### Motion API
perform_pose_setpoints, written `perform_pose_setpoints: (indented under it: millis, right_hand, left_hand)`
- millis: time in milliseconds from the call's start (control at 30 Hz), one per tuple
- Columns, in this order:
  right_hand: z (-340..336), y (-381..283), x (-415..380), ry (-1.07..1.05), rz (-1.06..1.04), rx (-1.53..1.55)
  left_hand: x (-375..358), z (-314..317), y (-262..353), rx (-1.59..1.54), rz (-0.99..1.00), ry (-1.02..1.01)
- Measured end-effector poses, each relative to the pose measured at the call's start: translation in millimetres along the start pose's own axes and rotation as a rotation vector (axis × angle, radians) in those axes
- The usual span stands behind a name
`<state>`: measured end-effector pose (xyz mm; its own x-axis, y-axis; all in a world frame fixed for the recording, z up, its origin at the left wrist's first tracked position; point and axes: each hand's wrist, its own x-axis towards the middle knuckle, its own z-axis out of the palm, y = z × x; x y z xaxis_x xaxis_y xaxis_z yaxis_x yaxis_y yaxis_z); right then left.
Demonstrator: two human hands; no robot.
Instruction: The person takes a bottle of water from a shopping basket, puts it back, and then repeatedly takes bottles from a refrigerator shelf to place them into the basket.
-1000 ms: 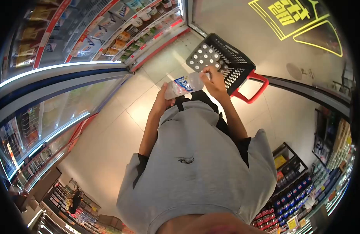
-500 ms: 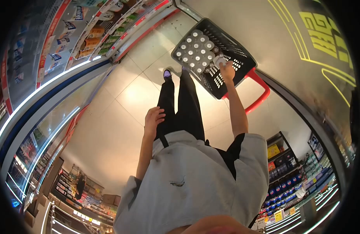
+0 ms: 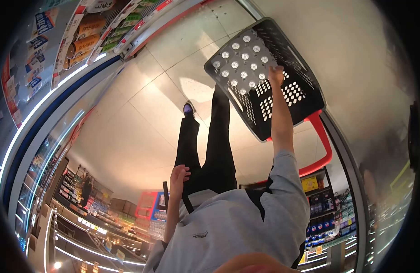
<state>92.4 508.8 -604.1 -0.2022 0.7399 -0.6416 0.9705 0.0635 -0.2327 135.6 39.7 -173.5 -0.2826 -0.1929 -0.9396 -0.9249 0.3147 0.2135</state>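
Note:
My right hand [image 3: 276,76] reaches down into a dark grey shopping basket [image 3: 310,84] with a red handle [image 3: 326,141]. Its fingers are closed over the top of a bottle at the right edge of a close-set group of clear bottles [image 3: 245,66] with pale caps; the hand hides most of that bottle. The bottles fill the far left part of the basket, and the perforated floor shows beside them. Down by my thigh, my left hand [image 3: 179,175] hangs with loosely bent fingers, slightly apart, holding nothing.
On the left, lit shelves [image 3: 67,41] hold packaged goods behind a blue-edged frame [image 3: 60,95]. My shoe [image 3: 188,109] stands on pale floor tiles [image 3: 151,100]. Drink bottles [image 3: 321,223] fill a rack at the lower right. A smooth pale surface [image 3: 355,68] lies beyond the basket.
The basket appears larger and lower in view. My right hand has shifted from a tilted clear bottle over the perforated floor to the edge of the bottle group. My left hand remains by my thigh.

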Motion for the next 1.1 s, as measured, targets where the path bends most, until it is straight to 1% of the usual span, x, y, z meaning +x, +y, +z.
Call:
perform_pose_setpoints:
  millis: [33, 133, 200, 267, 300, 367, 400, 433, 467, 500, 533, 567, 600, 667, 733, 767, 800, 867, 933, 1000, 1067, 1100]
  right_hand:
    - [8, 3, 3, 0.029, -0.061, 0.04]
    - [11, -1, 6, -0.002, 0.03, 0.02]
    - [14, 3, 6, -0.037, -0.046, 0.04]
    - [7, 0, -12, -0.049, -0.102, 0.199]
    - [-6, -7, -29, -0.047, -0.098, 0.108]
    - [-9, 12, -48, 0.003, -0.294, 0.174]
    - [-29, 0, -80, -0.003, -0.205, 0.235]
    - [-20, 9, -85, 0.029, -0.025, 0.08]
    - [-23, 9, -104, 0.056, 0.008, 0.069]
    - [-17, 22, -114, 0.024, 0.019, 0.045]
    - [-19, 22, -134, -0.018, 0.039, 0.162]
    - [-7, 33, -142, -0.058, -0.025, 0.164]
    - [10, 51, -139, -0.185, -0.103, 0.227]
    - [-5, 8, -202, -0.124, -0.167, 0.241]
    - [12, -5, -215, -0.171, -0.359, 0.294]
    - [44, 7, -197, -0.219, -0.444, 0.375]
    - [54, -5, -194, -0.224, -0.382, 0.149]
    - [114, 10, -149, -0.287, -0.451, 0.411]
    - [108, -33, -157, -0.273, -0.449, 0.375]
    - [91, -80, -174, -0.251, -0.434, 0.351]
    - [61, -122, -191, -0.222, -0.402, 0.373]
    - [51, -135, -194, -0.2, -0.384, 0.388]
  left_hand:
    - [-1, 1, 2, -0.002, -0.001, 0.004]
    - [1, 6, 3, 0.0, 0.013, -0.02]
    - [2, 2, 6, 0.022, 0.038, -0.048]
    - [1, 0, 14, 0.036, 0.089, -0.061]
    - [2, -4, 13, 0.047, 0.123, -0.073]
    - [-3, -7, 31, 0.047, 0.165, -0.062]
    - [-5, -10, 36, 0.032, 0.19, -0.058]
    - [-5, -14, 41, 0.037, 0.221, -0.054]
    - [-8, -17, 49, 0.023, 0.262, -0.049]
    - [-12, -21, 58, 0.009, 0.303, -0.048]
    - [-15, -24, 65, -0.004, 0.341, -0.051]
    - [-13, -29, 70, -0.027, 0.396, -0.057]
    - [-17, -33, 81, -0.03, 0.449, -0.037]
    - [-26, -45, 105, -0.035, 0.538, 0.008]
    - [-24, -63, 125, 0.005, 0.678, 0.107]
    - [-24, -74, 136, 0.025, 0.739, 0.16]
    - [-28, -86, 149, 0.0, 0.789, 0.205]
    - [-31, -114, 188, -0.052, 0.891, 0.292]
    - [-12, -149, 220, -0.132, 0.964, 0.357]
    - [-12, -192, 269, -0.168, 1.078, 0.476]
    - [-4, -240, 320, -0.165, 1.251, 0.649]
    - [-1, -264, 348, -0.213, 1.282, 0.702]
